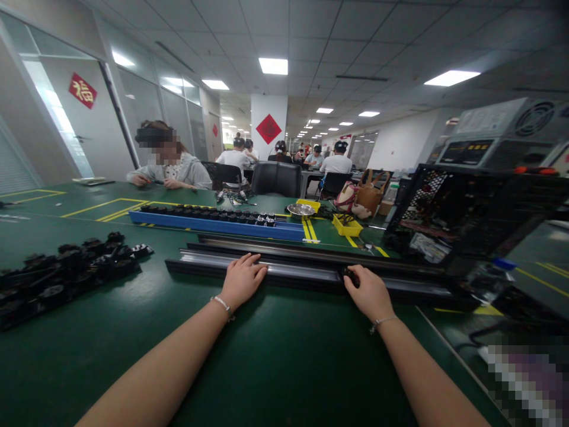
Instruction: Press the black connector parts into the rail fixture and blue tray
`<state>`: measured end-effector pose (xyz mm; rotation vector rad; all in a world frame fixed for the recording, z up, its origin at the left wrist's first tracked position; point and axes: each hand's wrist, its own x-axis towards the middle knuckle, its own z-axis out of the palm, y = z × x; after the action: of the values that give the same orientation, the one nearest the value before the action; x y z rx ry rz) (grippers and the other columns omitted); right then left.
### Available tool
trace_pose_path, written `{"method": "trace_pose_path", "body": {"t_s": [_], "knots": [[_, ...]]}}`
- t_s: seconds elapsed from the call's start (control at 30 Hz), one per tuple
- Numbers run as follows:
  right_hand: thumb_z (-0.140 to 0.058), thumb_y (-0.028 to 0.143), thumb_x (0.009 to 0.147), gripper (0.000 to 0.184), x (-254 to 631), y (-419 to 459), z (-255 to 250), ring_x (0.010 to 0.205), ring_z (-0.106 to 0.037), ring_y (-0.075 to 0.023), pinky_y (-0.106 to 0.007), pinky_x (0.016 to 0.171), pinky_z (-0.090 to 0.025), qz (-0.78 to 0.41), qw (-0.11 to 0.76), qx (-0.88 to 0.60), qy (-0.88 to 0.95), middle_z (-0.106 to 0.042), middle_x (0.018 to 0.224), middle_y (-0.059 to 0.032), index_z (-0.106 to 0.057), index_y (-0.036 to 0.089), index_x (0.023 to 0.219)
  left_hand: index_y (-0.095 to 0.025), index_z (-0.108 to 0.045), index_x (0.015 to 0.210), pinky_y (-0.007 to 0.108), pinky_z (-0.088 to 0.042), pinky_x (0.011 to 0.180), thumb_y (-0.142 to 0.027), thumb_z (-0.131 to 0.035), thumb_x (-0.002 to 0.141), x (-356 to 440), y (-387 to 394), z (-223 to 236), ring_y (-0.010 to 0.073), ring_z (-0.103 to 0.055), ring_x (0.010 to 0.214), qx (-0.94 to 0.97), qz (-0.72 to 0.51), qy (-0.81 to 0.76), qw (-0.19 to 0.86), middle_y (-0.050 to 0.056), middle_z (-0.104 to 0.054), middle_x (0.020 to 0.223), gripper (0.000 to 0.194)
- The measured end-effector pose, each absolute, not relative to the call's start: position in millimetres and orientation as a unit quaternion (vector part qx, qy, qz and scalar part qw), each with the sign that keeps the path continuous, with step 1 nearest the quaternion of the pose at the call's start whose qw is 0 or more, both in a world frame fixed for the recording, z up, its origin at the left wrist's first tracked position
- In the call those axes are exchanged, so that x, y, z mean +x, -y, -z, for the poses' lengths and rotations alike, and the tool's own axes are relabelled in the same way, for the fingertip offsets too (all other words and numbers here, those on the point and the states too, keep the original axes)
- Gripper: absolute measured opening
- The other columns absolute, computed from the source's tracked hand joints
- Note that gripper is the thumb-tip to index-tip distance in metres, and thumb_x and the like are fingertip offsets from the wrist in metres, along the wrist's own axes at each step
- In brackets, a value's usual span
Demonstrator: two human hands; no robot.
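A long black channel rail (pixel 302 274) lies across the green table in front of me, with a second dark rail (pixel 284 252) right behind it. My left hand (pixel 242 281) rests on the near rail's edge, its fingers stretched and somewhat apart, holding nothing. Farther right, my right hand (pixel 370 292) curls its thumb and fingers around a small black part (pixel 351 275) at the near rail's channel. Most of that part is hidden by the fingers. To the left lies a heap of small black parts (pixel 73 267).
Behind the rails, a blue rail (pixel 213 225) carries a row of black parts. A metal bowl (pixel 301 209) and a yellow bin (pixel 347 226) stand beyond. An open computer case (pixel 471 213) rises at right. A co-worker (pixel 171 163) sits across the table.
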<state>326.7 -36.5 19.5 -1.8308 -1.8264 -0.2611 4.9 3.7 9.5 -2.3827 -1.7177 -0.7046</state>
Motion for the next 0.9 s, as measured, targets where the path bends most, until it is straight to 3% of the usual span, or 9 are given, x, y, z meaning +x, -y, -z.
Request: {"method": "trace_pose_path", "body": {"t_s": [0.9], "knots": [[-0.044, 0.031, 0.082, 0.036, 314, 40, -24, 0.097, -0.057, -0.0200, -0.037, 0.090, -0.043, 0.028, 0.279, -0.643, 0.712, -0.064, 0.107, -0.0068, -0.057, 0.018, 0.112, -0.035, -0.068, 0.101, 0.042, -0.033, 0.099, -0.042, -0.033, 0.090, 6, -2, -11, 0.0215, -0.041, 0.125, -0.787, 0.230, 0.569, 0.064, -0.002, -0.054, 0.130, 0.037]]}}
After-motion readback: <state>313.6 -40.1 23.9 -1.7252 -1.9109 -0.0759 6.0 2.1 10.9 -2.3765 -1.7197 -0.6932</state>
